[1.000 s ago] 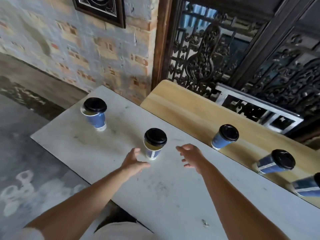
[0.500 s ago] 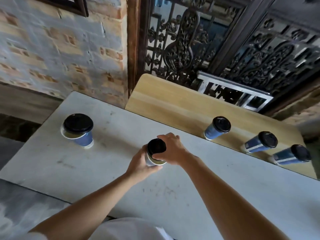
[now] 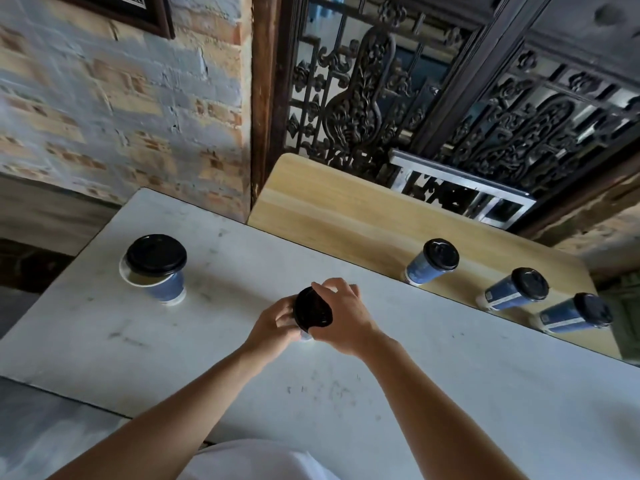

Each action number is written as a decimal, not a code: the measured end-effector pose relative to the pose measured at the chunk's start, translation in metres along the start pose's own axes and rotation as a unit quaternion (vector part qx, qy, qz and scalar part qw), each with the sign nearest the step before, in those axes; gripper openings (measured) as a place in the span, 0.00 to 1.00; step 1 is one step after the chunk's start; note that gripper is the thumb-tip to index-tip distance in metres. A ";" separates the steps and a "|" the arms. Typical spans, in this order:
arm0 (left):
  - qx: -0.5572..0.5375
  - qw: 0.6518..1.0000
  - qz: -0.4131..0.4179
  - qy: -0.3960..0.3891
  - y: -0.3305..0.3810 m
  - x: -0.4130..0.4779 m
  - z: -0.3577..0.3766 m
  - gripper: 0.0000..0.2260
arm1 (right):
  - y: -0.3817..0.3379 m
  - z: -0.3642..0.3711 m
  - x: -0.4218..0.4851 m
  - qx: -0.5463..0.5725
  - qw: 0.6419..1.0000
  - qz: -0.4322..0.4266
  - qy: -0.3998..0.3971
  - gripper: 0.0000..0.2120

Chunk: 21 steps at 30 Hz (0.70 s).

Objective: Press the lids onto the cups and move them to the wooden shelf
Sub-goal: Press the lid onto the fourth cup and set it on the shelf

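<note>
Centrally, left hand point(image 3: 273, 323) grips cup point(image 3: 306, 337), right hand point(image 3: 341, 317) holds tilted lid point(image 3: 311, 311); shelf-cup label point(image 3: 500, 299) blurred, unreadable.

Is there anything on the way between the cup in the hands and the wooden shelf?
Nothing visible does. Only bare table lies between the held cup and the wooden shelf. Three lidded cups stand on the shelf's right part, aside from the straight path.
</note>
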<state>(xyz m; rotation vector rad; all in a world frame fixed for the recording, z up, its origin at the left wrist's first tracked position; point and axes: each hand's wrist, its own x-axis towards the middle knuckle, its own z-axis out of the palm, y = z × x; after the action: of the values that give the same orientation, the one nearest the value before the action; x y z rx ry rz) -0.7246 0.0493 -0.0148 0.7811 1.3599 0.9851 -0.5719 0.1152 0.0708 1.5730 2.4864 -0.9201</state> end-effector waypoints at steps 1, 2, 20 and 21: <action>-0.060 0.998 -0.032 -0.004 0.005 -0.001 0.001 0.17 | 0.003 0.002 -0.001 0.024 1.000 0.009 0.011 0.40; -0.102 0.993 -0.056 0.004 0.012 -0.001 0.003 0.14 | 0.005 0.004 -0.001 0.049 0.998 0.019 0.021 0.40; -0.025 0.995 -0.032 0.093 0.019 0.012 0.010 0.11 | 0.006 0.045 -0.003 0.654 0.705 0.237 0.139 0.13; -0.031 0.994 -0.041 0.097 0.021 0.011 0.011 0.12 | 0.007 0.047 -0.002 0.656 0.702 0.242 0.135 0.13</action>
<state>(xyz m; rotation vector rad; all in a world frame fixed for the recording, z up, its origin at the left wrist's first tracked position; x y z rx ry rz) -0.7163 0.0691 0.0006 0.5896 1.5083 1.0555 -0.5769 0.0915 0.0304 2.5255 1.0316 -2.7290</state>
